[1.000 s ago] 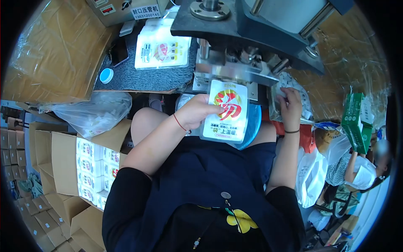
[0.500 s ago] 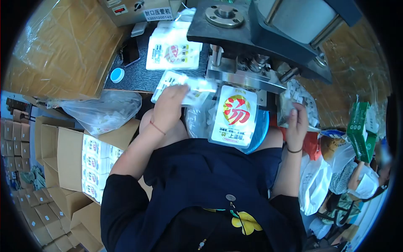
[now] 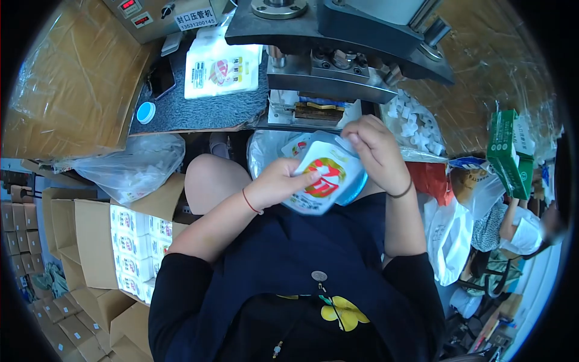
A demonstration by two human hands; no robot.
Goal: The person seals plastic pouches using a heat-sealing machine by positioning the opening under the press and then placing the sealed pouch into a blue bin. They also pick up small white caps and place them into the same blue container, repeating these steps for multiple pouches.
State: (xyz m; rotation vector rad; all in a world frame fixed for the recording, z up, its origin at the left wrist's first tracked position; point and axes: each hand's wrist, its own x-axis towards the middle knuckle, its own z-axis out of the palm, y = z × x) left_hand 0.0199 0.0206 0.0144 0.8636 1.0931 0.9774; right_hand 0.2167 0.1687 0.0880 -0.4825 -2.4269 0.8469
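Note:
My left hand grips a white printed pouch by its left side, thumb on top, above my lap. A large red character on a yellow-green circle marks the pouch, which is tilted. At its upper right corner my right hand is closed, fingertips pinched together. Whatever lies between those fingertips is hidden. Under the pouch a blue round container shows in part, beside a clear plastic bag with another printed pouch showing in it.
Ahead stands a metal press. White plastic spouts are heaped to its right. A stack of pouches, a phone and a blue-topped cap rest on the dark table. Left is a carton of packed pouches.
My left hand has left the pouch it held by the table and now holds one over my lap. My right hand has come from the spouts to its corner. The view has shifted.

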